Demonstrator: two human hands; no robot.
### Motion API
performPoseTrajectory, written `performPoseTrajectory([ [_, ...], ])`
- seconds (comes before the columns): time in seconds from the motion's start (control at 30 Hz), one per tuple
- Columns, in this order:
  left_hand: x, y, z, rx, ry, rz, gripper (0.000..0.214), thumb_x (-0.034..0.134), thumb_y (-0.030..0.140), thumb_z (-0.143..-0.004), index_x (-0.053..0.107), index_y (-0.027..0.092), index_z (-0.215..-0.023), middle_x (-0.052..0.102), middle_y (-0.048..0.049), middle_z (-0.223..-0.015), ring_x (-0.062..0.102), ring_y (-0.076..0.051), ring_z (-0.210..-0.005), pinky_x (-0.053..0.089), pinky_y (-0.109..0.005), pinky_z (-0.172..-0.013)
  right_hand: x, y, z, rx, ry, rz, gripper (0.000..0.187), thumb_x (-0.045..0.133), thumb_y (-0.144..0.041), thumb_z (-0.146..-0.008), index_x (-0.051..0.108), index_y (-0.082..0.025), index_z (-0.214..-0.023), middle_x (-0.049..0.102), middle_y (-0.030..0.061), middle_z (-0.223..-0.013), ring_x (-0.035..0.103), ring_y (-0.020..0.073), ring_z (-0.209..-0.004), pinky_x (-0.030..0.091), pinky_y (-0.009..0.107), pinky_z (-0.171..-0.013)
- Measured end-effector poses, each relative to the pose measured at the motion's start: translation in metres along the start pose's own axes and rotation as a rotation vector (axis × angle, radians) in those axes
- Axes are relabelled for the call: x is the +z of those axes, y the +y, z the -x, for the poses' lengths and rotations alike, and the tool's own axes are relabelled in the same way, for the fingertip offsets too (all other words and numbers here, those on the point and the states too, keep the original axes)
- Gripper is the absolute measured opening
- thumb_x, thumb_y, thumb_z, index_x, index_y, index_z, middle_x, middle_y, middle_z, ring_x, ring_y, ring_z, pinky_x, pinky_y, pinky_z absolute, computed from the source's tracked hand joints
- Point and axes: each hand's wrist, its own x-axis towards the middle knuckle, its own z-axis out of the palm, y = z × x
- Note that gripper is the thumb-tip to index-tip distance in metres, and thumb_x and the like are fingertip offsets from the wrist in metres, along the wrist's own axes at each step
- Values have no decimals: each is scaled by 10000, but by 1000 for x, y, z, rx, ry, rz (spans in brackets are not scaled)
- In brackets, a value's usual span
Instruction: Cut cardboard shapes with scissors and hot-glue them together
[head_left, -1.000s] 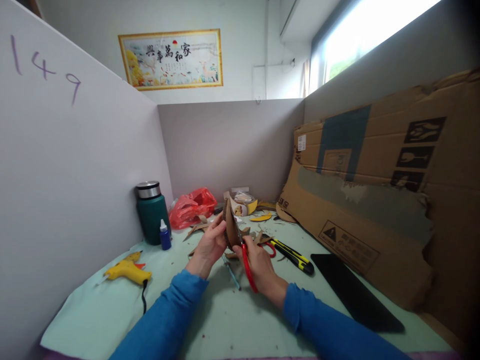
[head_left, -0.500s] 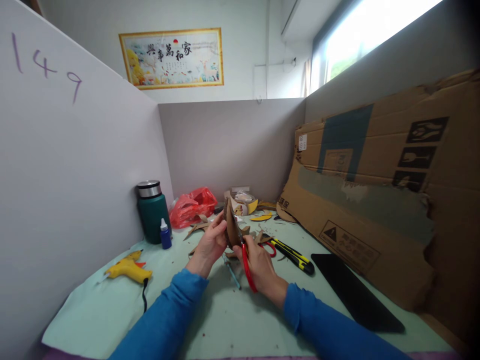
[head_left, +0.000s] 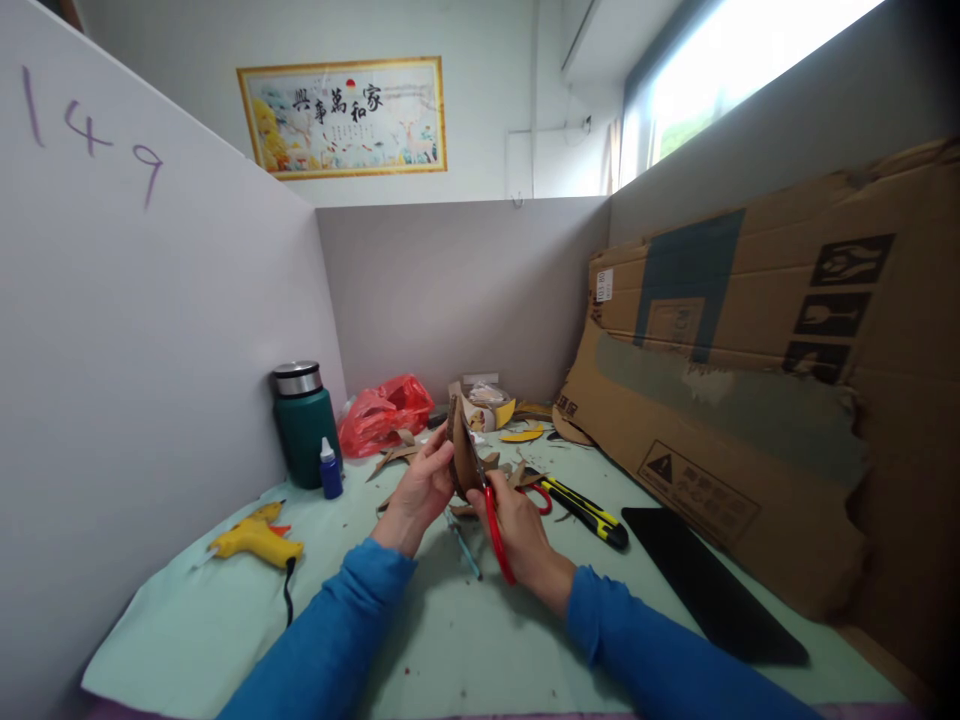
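My left hand [head_left: 417,489] grips a small brown cardboard piece [head_left: 459,452], held upright over the pale green mat [head_left: 187,610]. My right hand [head_left: 521,535] is closed round the red handles of a pair of scissors [head_left: 491,520], whose blades reach up along the cardboard's edge. Both sleeves are blue. Cardboard scraps [head_left: 397,455] lie on the mat just behind my hands.
A yellow glue gun [head_left: 255,540], a small blue bottle [head_left: 330,470] and a green flask [head_left: 302,422] stand at the left. A red bag [head_left: 382,412] lies at the back. A yellow-black utility knife [head_left: 589,512], a black sheet [head_left: 709,590] and a big cardboard panel [head_left: 750,400] are at the right.
Almost nothing has changed; both hands stay in place with the scissors at the cardboard's edge.
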Motion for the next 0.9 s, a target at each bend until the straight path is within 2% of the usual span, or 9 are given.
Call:
performPoseTrajectory([
  [0.5,-2,-2,-1,-8,-32,2,384,670,136,-740,607,181,-1116,693,-41,-1042,660,-157,-884,498,-272,-831,5,2,-2,27,3,-30,219,384,-396,-925,490,-206,-949,657,26,-757,624,187,-675,328,236,-543],
  [0.9,-3,-3,-1,-11,-11,-15,430,665,145,-747,585,176,-1168,688,-50,-1061,659,-161,-891,499,-284,-836,7,1,-3,63,5,-35,197,413,-393,-912,485,-210,-918,658,30,-754,619,184,-669,335,234,-548],
])
